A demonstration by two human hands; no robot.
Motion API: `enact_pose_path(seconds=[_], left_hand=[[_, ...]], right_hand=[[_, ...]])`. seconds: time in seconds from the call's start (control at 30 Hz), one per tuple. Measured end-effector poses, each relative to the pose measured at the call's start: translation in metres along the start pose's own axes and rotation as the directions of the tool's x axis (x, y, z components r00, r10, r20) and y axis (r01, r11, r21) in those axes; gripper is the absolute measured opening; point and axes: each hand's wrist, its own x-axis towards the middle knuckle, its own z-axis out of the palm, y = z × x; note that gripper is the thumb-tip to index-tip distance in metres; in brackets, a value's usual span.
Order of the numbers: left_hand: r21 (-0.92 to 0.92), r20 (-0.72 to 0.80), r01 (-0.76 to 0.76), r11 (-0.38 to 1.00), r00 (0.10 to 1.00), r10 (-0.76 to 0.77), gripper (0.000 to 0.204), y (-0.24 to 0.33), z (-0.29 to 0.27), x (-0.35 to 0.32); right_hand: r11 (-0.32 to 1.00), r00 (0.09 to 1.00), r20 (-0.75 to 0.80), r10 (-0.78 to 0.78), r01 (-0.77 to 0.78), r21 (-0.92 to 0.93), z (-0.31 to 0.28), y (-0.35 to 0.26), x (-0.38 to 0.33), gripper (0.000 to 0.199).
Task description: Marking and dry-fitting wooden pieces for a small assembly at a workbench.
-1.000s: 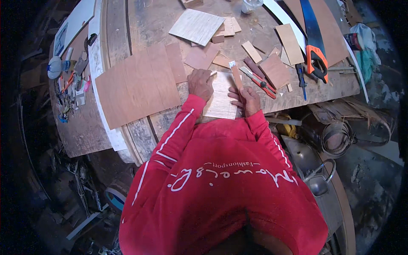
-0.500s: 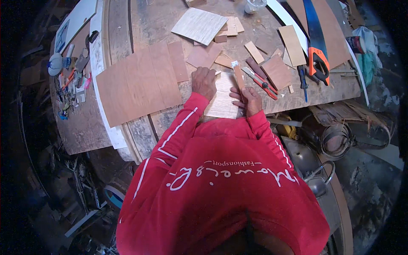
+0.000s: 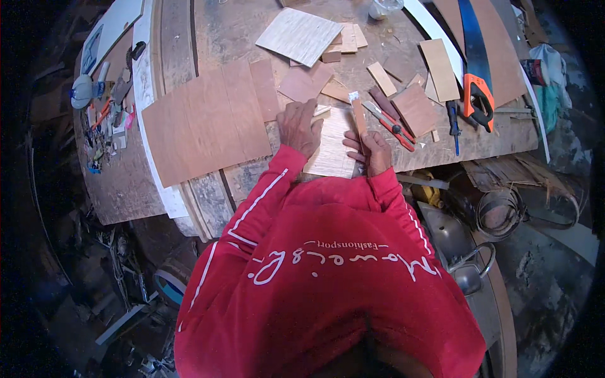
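Close to my body at the bench edge lies a pale wooden panel [image 3: 332,151], lying between my hands. My left hand [image 3: 300,130] is closed at the panel's far left corner, its fingers curled by a small pale wood strip [image 3: 321,111] that sticks out past them. In my right hand [image 3: 376,153], a narrow brown wood strip [image 3: 358,114] stands tilted over the panel's right side, gripped between thumb and fingers. A whitish patch shows on that strip's far end. The lower fingers of this hand reach over the panel's right edge.
A large brown plywood sheet [image 3: 205,124] lies left. Beyond my hands are a pale board [image 3: 299,36] and several wood offcuts. To the right sit a red utility knife [image 3: 396,128], a screwdriver [image 3: 454,126] and an orange-handled saw [image 3: 478,101]. A clear cup [image 3: 384,7] stands far back.
My left hand has shifted slightly left and down, and more of the small pale strip shows beside it. The right hand keeps its grip on the brown strip. The view has moved a little.
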Motion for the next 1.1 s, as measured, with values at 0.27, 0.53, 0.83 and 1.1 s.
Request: enact_pose_path(seconds=[0.27, 0.53, 0.83, 1.1], left_hand=[[0.042, -0.053, -0.196, 0.98, 0.979, 0.198, 0.025, -0.008, 0.015, 0.013], [0.09, -0.054, -0.293, 0.952, 0.953, 0.298, 0.013, -0.01, 0.016, 0.012], [0.1, -0.06, -0.305, 0.947, 0.948, 0.312, 0.013, -0.01, 0.018, 0.012], [0.093, -0.142, -0.24, 0.966, 0.957, 0.252, 0.033, 0.008, -0.002, 0.01]], right_hand=[[1.0, 1.0, -0.021, 0.006, -0.006, 0.018, 0.0, -0.002, 0.0, 0.022], [0.999, 1.0, 0.015, 0.022, -0.023, 0.046, -0.004, -0.001, 0.001, 0.021], [0.999, 1.0, 0.012, 0.022, -0.023, 0.041, -0.003, -0.002, 0.0, 0.021], [0.998, 0.999, 0.048, 0.019, -0.022, 0.061, -0.007, -0.004, 0.001, 0.022]])
